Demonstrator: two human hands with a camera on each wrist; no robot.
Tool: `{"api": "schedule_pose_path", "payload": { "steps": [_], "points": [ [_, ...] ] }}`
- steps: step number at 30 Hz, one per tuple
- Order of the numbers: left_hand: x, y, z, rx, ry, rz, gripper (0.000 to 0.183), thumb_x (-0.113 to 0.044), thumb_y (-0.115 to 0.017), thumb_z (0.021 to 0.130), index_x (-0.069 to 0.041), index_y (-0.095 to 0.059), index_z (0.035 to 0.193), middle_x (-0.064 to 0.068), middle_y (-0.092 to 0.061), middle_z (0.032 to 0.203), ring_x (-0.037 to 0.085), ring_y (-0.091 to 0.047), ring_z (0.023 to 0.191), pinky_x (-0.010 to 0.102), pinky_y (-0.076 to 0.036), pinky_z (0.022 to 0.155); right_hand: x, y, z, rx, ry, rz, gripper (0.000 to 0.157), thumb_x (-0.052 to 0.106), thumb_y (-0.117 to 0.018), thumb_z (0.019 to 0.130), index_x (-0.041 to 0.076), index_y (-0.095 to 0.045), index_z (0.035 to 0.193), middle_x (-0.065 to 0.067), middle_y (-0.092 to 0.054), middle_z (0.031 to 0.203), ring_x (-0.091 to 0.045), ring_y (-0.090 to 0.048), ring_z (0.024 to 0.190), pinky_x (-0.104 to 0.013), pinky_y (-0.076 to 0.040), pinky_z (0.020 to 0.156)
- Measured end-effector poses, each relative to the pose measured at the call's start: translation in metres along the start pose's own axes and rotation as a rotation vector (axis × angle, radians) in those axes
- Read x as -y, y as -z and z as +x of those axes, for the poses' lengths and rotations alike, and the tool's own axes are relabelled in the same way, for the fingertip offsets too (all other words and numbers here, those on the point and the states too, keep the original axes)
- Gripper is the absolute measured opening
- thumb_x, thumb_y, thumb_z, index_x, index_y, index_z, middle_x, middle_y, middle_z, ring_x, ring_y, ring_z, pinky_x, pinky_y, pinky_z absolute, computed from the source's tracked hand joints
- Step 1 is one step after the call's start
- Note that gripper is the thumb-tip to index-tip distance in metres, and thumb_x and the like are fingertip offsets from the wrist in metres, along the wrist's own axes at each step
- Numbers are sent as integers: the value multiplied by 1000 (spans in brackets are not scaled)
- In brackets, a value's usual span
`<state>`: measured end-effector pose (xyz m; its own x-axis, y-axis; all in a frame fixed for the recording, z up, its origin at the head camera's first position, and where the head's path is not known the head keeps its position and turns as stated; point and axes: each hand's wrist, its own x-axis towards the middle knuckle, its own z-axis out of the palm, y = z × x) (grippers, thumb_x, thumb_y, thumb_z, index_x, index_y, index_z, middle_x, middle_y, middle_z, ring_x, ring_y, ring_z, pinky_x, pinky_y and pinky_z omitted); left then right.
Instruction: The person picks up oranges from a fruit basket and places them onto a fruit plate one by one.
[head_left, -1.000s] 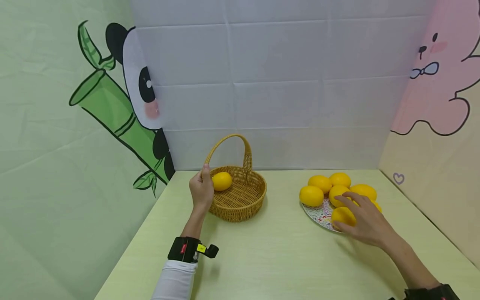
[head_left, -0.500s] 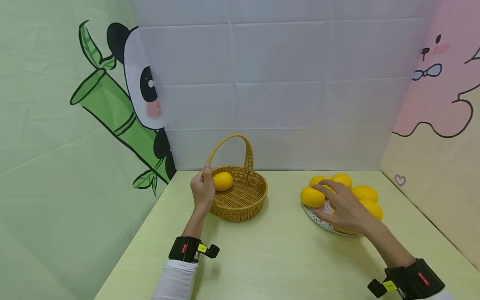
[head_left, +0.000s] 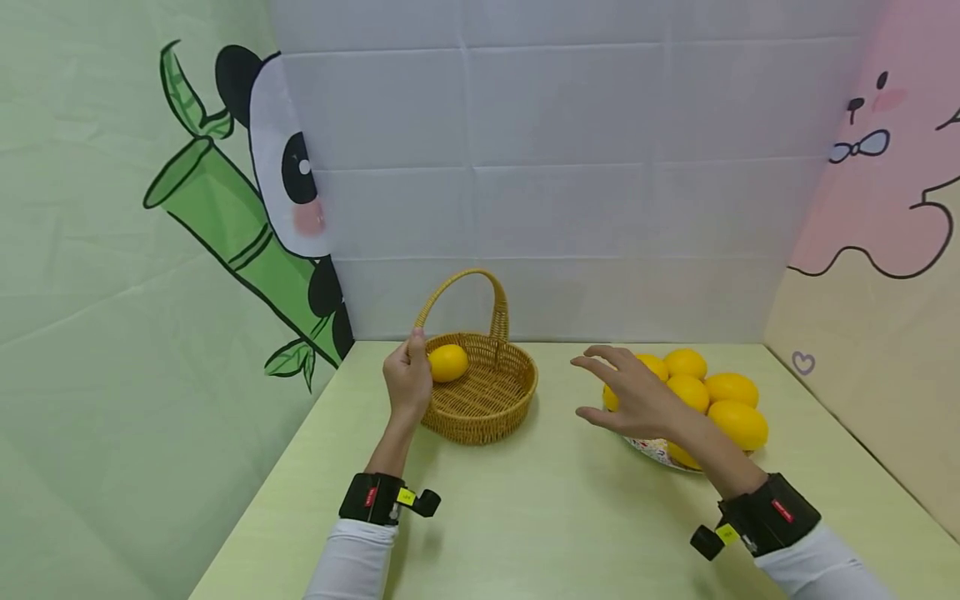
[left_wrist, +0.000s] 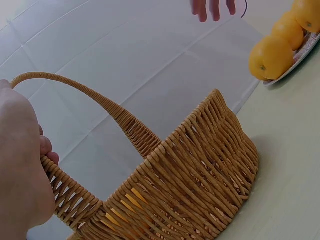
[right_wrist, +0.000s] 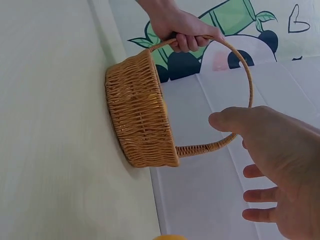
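Note:
My left hand (head_left: 407, 379) grips the handle of a wicker basket (head_left: 480, 425) at its left side. Inside the basket, by the left wall, lies one yellow lemon (head_left: 448, 363); in the left wrist view, yellow shows through the weave. My right hand (head_left: 637, 392) hovers over the left side of a patterned plate (head_left: 651, 451), fingers spread and holding nothing. Several lemons (head_left: 731, 389) sit on that plate, some partly hidden behind the right hand and forearm. The right wrist view shows the right thumb (right_wrist: 235, 120) apart from the fingers, overlapping the basket handle.
Both the basket and the plate stand on a pale table (head_left: 525, 517), toward its back edge. A white sheet (head_left: 555, 208) hangs behind it. Printed green (head_left: 112, 333) and beige cloths flank the table. Each wrist wears a black camera band (head_left: 772, 512).
My right hand has moved left across the plate, from its front right lemons to its left side, staying unfilled. The left hand and the basket have held still.

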<state>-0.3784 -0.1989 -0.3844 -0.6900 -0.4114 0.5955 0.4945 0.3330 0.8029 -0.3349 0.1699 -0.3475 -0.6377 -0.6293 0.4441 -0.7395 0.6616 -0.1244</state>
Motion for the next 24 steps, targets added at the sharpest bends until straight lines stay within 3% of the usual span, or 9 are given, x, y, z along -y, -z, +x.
{"api": "schedule_pose_path", "payload": {
  "steps": [4,12,24],
  "points": [
    [1,-1,0,-10,-1,2,61,-37,-51,109,-10,-35,56,0,-29,51,3,-22,41,22,-14,41,5,-10,16,10,29,20,69,44,-78,88,13,-56,146,-13,-51,143,-33,-45,128,-55,-45,99],
    [6,1,2,6,-11,5,65,-49,-48,107,-11,-36,56,-1,-30,49,9,-23,41,22,-15,39,18,-28,50,74,40,52,69,45,-75,90,14,-54,148,-14,-50,146,-32,-44,131,-54,-44,103],
    [4,1,0,9,7,20,64,-52,-47,107,-13,-36,57,-5,-28,50,11,-24,43,22,-16,40,29,-56,92,133,51,134,71,47,-72,92,16,-50,152,-13,-43,154,-29,-36,140,-54,-38,110]
  ]
}}
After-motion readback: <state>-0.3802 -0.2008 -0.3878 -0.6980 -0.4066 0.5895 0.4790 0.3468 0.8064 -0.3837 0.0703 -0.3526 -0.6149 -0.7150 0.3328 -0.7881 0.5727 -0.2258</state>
